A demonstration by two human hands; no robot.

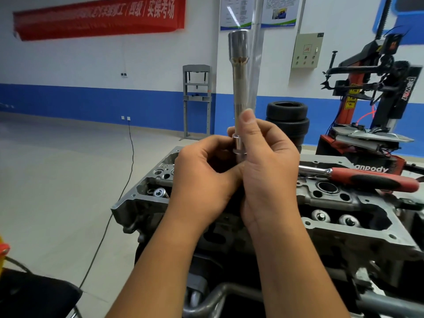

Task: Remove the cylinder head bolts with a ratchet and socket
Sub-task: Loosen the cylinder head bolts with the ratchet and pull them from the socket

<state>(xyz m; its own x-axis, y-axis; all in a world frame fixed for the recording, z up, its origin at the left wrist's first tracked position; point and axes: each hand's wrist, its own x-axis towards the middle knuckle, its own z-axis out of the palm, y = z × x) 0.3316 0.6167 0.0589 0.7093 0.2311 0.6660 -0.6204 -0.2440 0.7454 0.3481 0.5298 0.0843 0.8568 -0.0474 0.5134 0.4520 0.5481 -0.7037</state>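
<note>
- Person's got a long extension bar [241, 88] held straight up in front of the camera, long axis near vertical, with a chunky socket [238, 43] on the top end.
- Right hand [268, 166] has its grip wrapped round the lower part of the bar, thumb lying up along the shaft.
- Left hand [204, 177] is curled in at the bottom end, fingers pinching around a shiny collar or adapter [238, 145] there. Looks like the pieces are being pushed together or pulled apart, can't tell which.
- Ratchet [362, 179] with the red and black handle lies flat on the cylinder head [344, 203], off to the right of both hands, handle pointing right and its head end towards the hands. Nobody's touching it.
- So the right hand is the nearer one to grab it. The bar's lower end would have to swing down and over to the ratchet's drive, or the ratchet come up to it.
- Can't make out any head bolts from this angle, the hands hide the middle of the head. Valve springs [335, 218] show on the right.
</note>
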